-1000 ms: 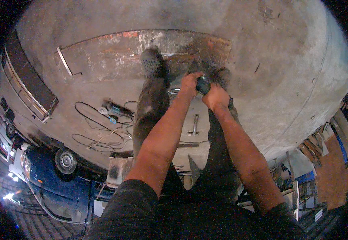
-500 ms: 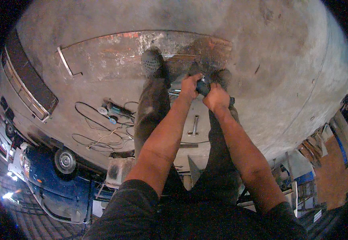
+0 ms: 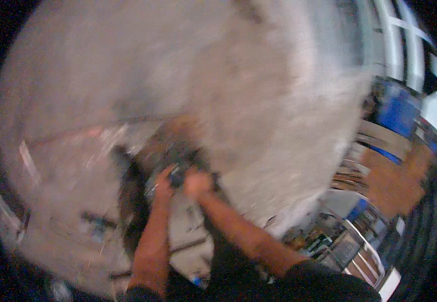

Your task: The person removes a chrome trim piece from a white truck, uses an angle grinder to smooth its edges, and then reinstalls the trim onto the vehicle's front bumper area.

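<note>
Both my arms reach forward between my legs to a dark power tool (image 3: 178, 177), which looks like an angle grinder. My left hand (image 3: 164, 182) is closed on its left part, and my right hand (image 3: 198, 184) wraps round its body just to the right. Motion smears the tool, and its working end cannot be made out. Beneath and beyond the hands lies a long, rust-stained metal sheet (image 3: 80, 141) on the floor, with a darker patch near its right end.
A blurred teal tool (image 3: 98, 225) rests on the floor to the left. Along the right stand brown boards (image 3: 392, 176), blue items (image 3: 399, 108) and a cluttered rack (image 3: 346, 246). Concrete floor (image 3: 279, 126) stretches ahead and to the right.
The view has swung right, so the sheet, hands and legs appear lower and further left. The blue vehicle has mostly left view; more of the right side shows. Both hands keep hold of the tool.
</note>
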### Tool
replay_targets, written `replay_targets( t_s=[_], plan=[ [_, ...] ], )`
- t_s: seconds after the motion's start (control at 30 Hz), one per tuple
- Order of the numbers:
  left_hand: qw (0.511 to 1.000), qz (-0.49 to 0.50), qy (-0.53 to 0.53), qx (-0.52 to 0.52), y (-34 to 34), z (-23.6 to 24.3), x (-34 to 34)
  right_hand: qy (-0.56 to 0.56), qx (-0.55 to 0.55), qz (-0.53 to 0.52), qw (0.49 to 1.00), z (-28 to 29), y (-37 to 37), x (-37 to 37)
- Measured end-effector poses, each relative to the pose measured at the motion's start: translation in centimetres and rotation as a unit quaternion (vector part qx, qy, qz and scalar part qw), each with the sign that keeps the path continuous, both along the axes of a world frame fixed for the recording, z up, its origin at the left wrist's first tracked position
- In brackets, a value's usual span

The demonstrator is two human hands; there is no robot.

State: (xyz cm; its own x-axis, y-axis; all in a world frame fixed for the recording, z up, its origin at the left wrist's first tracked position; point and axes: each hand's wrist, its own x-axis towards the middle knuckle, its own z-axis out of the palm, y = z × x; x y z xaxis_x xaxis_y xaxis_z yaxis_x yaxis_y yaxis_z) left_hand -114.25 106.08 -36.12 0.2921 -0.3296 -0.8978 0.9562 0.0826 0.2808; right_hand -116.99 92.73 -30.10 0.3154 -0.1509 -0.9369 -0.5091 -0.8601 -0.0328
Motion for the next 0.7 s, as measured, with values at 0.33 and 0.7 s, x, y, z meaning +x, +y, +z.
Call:
replay_targets(
  t_s=[0.33,0.7],
  plan=[
    [0.961,0.194,0.195,0.02,-6.9,-6.3,0.2,-0.138,-0.006,0.031,0.99,0.1,-7.8,2.9],
    [0.943,0.272,0.182,-0.058,-5.9,-4.4,-0.9,-0.14,-0.023,0.11,0.984,-0.3,-6.2,2.6]
  ],
)
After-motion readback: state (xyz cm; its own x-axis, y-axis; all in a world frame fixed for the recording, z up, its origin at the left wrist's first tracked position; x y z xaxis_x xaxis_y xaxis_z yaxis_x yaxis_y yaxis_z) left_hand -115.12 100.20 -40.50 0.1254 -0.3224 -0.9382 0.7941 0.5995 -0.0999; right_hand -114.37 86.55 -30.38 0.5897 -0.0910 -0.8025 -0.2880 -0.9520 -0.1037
